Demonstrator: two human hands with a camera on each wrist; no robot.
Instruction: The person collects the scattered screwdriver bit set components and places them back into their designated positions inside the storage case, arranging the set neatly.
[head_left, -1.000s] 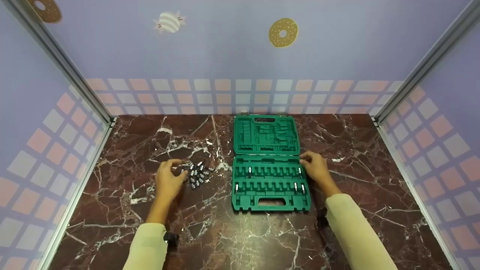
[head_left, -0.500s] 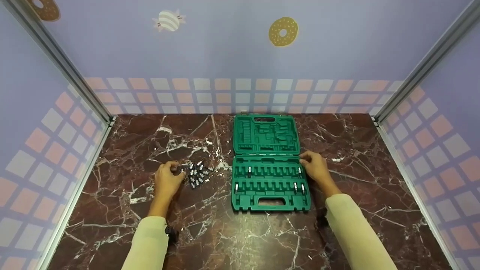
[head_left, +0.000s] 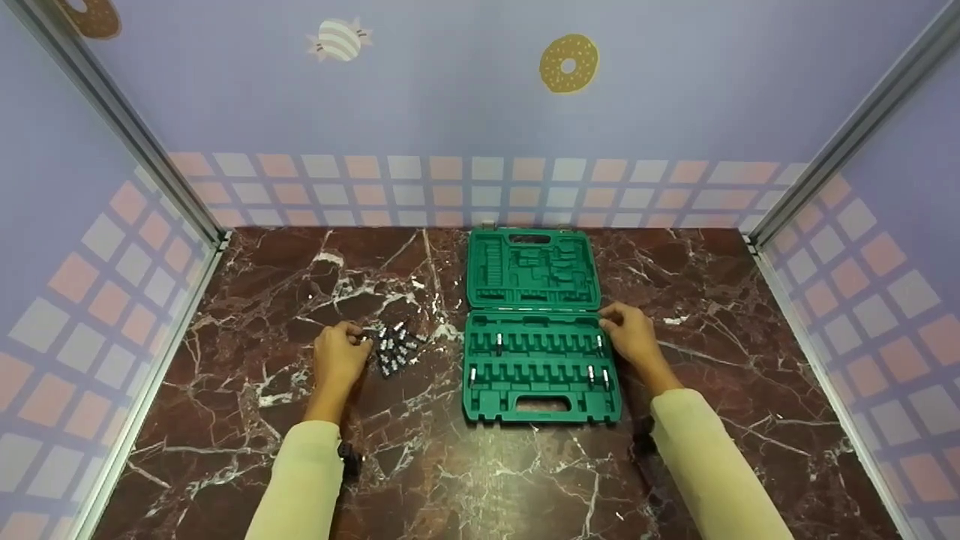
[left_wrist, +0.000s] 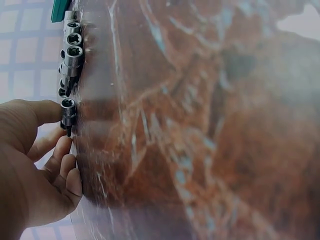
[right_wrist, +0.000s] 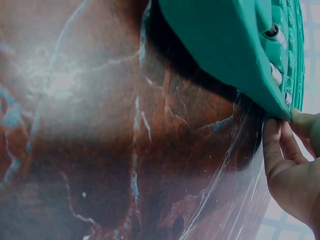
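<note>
My left hand (head_left: 341, 356) is at the left side of a loose pile of metal bit sockets (head_left: 394, 349). Its thumb and fingers pinch one bit socket (left_wrist: 68, 111), which has a silver-grey socket end and a dark, narrow tip. A green plastic case (head_left: 541, 367) lies opened flat, with several bit sockets standing in its two rows of slots, one of them a bit socket (head_left: 499, 344) in the back row. On the case's right rim, near the hinge, my right hand (head_left: 634, 336) grips the edge between thumb and fingers; the right wrist view shows the fingertips at the green wall.
The case's lid (head_left: 532, 270) lies back toward the rear wall, its moulded recesses facing up. Dark red marbled tabletop (head_left: 420, 465) surrounds everything. Patterned panels (head_left: 480, 97) enclose the table at the back and both sides.
My left hand's thumb and fingers have come together on a bit socket at the pile's left edge, and its forearm has shifted slightly forward. The right hand stays on the case rim.
</note>
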